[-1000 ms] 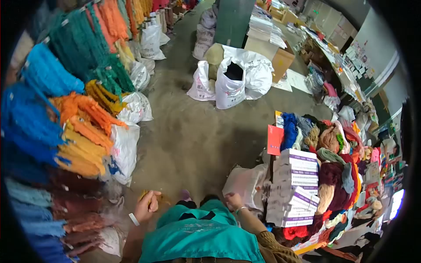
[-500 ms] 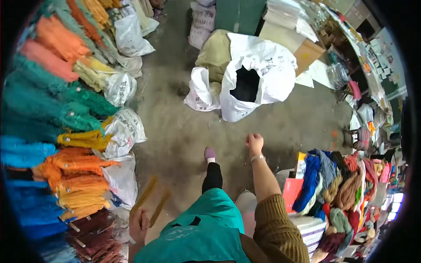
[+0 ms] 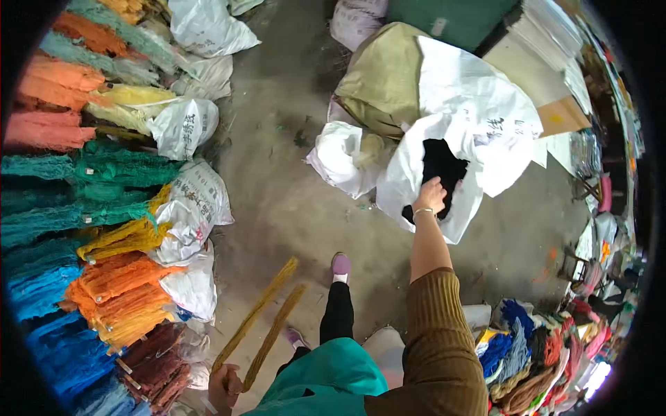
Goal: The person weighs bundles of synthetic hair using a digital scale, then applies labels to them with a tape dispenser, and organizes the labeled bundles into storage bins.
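My left hand (image 3: 225, 385), low in the view, is closed around a mustard-brown skein of yarn (image 3: 267, 315) whose two lengths stick out forward over the floor. My right hand (image 3: 430, 195) is over the mouth of an open white sack (image 3: 402, 184). Black material (image 3: 442, 166) shows inside that sack, just beyond my fingers. The right fingers look curled, and whatever they hold, if anything, is too small to make out.
Hanging yarn in green (image 3: 118, 166), orange (image 3: 125, 277) and blue lines the left side, with white bags (image 3: 184, 128) beside it. An olive sack (image 3: 381, 76) and a smaller white bag (image 3: 343, 156) stand near the open sack. More yarn (image 3: 517, 347) lies at lower right.
The sacks appear closer. My right hand has reached forward to the mouth of the open sack. The skein in my left hand now extends further forward.
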Tool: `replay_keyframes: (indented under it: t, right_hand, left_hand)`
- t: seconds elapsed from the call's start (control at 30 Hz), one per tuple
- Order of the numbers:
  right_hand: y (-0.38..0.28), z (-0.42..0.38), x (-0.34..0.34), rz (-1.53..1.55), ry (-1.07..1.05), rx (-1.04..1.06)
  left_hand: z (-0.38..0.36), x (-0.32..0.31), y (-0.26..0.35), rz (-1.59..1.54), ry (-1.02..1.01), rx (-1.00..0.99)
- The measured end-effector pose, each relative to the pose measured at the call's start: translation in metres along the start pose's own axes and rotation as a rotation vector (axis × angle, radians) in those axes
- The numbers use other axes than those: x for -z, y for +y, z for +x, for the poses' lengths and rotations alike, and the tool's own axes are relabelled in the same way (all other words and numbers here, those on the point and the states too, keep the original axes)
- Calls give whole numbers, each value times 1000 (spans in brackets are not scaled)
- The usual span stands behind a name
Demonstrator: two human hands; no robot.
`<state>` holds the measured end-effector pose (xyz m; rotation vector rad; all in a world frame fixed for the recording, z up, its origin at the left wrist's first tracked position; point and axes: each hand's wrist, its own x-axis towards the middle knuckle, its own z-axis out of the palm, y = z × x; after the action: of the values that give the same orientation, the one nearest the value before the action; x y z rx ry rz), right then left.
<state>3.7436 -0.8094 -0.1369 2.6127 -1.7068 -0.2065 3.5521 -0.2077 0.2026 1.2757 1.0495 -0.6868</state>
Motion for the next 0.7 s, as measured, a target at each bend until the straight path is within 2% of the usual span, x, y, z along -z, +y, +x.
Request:
replay_keyframes:
  t: [0.03,0.1,0.2,0.23,0.3,0.33,0.4,0.43,0.5,0.6,0.7]
  right_hand:
    - [2,5,-10,5,-29,-47]
    - [8,6,6,18,-167,-84]
    - [22,7,51,26,-108,87]
    - [26,12,64,57,-20,249]
    - [24,28,101,11,18,428]
    - [25,41,112,11,128,593]
    - [17,60,154,35,507,900]
    - [9,63,182,26,540,958]
    - [-3,64,221,-71,307,907]
    - [-9,51,270,123,147,787]
    - [-3,38,322,295,228,742]
  left_hand:
    - [1,-7,0,-7,12,7]
    - [-2,-20,2,114,-107,-102]
    - [4,-18,-2,34,-114,-119]
    - [0,-17,0,26,-118,-119]
    - [-7,-20,2,33,-71,-130]
    - [-10,-23,4,22,-74,-128]
    - [-15,-27,6,-44,-35,-109]
    - [-17,-27,6,-51,-41,-108]
    - [-19,-25,2,-90,-103,-143]
    - [-26,-18,-5,-97,-122,-163]
    - [-45,-11,-8,-134,-91,-255]
